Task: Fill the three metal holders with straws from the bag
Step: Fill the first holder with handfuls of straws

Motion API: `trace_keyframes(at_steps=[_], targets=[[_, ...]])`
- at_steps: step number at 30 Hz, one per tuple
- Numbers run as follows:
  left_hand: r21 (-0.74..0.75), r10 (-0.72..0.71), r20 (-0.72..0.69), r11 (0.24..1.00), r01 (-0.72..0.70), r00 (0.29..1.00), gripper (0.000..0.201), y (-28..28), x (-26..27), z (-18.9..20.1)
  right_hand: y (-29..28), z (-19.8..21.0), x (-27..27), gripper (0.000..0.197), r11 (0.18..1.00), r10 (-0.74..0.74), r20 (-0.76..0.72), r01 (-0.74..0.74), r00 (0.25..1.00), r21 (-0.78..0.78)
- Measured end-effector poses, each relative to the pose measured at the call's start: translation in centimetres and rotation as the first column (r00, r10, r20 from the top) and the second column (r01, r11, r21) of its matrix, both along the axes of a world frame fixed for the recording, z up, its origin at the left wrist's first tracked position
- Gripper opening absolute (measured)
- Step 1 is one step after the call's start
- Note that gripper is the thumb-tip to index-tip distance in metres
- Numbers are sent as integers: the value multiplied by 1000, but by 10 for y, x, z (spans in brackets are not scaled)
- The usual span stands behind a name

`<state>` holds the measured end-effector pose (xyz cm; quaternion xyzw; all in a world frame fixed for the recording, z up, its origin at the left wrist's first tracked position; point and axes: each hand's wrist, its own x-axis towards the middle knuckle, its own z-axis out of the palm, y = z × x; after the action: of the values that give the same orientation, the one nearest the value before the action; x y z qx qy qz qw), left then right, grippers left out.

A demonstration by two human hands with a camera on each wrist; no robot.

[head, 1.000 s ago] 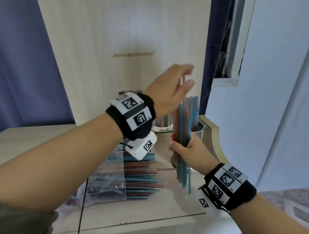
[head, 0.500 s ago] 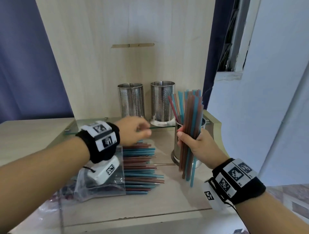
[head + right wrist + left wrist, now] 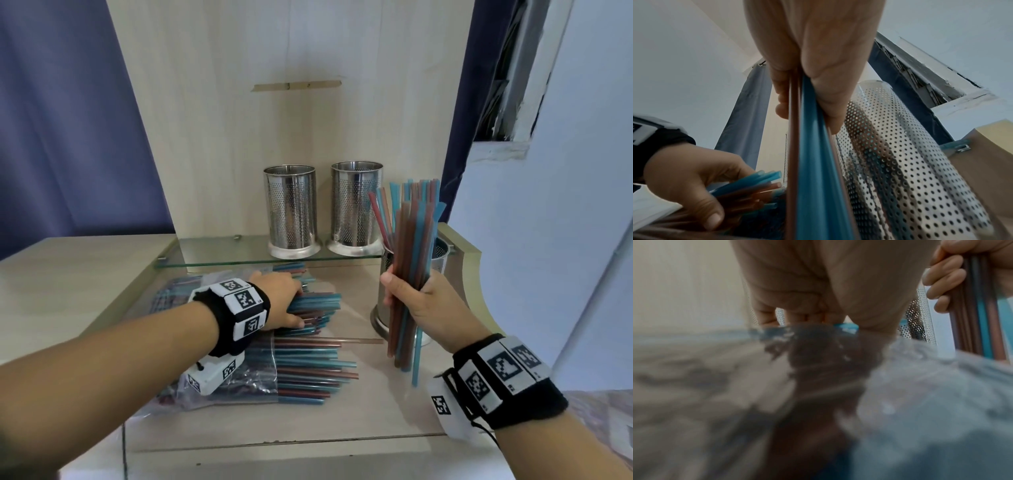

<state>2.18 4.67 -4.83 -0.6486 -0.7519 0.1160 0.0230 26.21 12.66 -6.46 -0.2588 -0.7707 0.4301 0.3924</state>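
Note:
Two empty perforated metal holders (image 3: 293, 212) (image 3: 354, 209) stand on a glass shelf (image 3: 219, 248). A third holder (image 3: 440, 260) stands lower at the right with several straws in it. My right hand (image 3: 407, 291) grips an upright bundle of blue and brown straws (image 3: 412, 246) in front of that holder (image 3: 900, 162). My left hand (image 3: 298, 305) lies on the straws (image 3: 308, 363) that stick out of the clear bag (image 3: 212, 394). Its thumb and fingers curl round a bunch of those straws (image 3: 756, 183).
A pale wooden back panel (image 3: 291, 102) rises behind the shelf. A raised wooden side edge (image 3: 469, 260) stands right of the third holder. A white wall (image 3: 565, 240) is close on the right, and a blue curtain (image 3: 68, 120) hangs on the left.
My left hand dropped from the top of the held bundle to the straws at the bag's mouth and closed on a bunch. The right hand kept its bundle by the third holder.

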Motion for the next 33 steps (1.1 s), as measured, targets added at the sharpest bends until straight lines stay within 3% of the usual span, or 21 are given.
trace_keyframes(at_steps=[6, 10, 12, 15, 19, 24, 33], targets=[[68, -44, 21, 997, 43, 999, 39, -1, -3, 5, -1, 1, 1, 25, 1000, 8, 0, -8, 1000, -10], [229, -94, 32, 970, 84, 995, 32, -1, -3, 11, 0, 0, 1, 25, 1000, 8, -2, -8, 1000, -11], [352, -125, 108, 933, 80, 986, 44, -2, -2, 14, 1, 0, 2, 27, 1000, 12, 4, -12, 1000, -11], [428, -236, 265, 898, 105, 935, 78, -6, 1, 23, 1, 0, 3, 27, 1000, 17, -1, -17, 1000, -17], [451, -322, 308, 878, 161, 895, 74, -7, 8, 38, 0, 1, 5, 27, 999, 10, -12, -10, 1000, -38], [563, -432, 306, 801, 204, 849, 60, -2, 21, 59, 0, 1, 6, 29, 998, 11, -21, -12, 1000, -58], [803, -566, 324, 588, 97, 758, 60, -1, 43, 118, 5, 2, 6, 34, 997, 29, 1, -29, 1000, -69]])
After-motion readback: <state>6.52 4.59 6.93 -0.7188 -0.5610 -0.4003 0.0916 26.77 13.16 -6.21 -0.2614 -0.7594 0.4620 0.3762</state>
